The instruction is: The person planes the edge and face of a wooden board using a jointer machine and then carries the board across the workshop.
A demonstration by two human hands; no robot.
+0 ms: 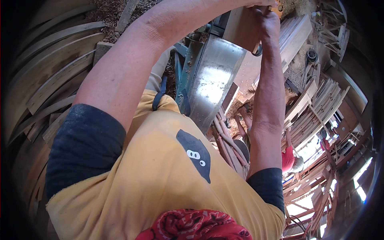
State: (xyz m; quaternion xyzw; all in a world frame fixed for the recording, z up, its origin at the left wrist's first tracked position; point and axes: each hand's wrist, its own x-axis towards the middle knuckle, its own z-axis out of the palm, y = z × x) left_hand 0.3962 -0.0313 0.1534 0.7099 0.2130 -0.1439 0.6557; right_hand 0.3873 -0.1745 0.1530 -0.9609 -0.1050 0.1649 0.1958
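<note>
A brown wooden board [242, 28] lies over a planing machine with a shiny metal table [216, 76], at the upper edge of the head view. My right hand [270, 22] grips the board's right side, with its thumb bent over the wood and its other fingers mostly hidden. From the left my left arm reaches across to the same board. Only a strip of my left hand [260, 3] shows there, next to my right hand, and the picture's upper edge cuts off its fingers. Part of something orange [280, 7] shows just past both hands.
Long planks [294, 36] are stacked right of the machine, with another pile of boards [320, 108] farther right. Curved-looking boards [60, 52] line the left. Wood shavings [110, 16] cover the floor. A person in a red shirt [287, 159] is at the right, beyond my right arm.
</note>
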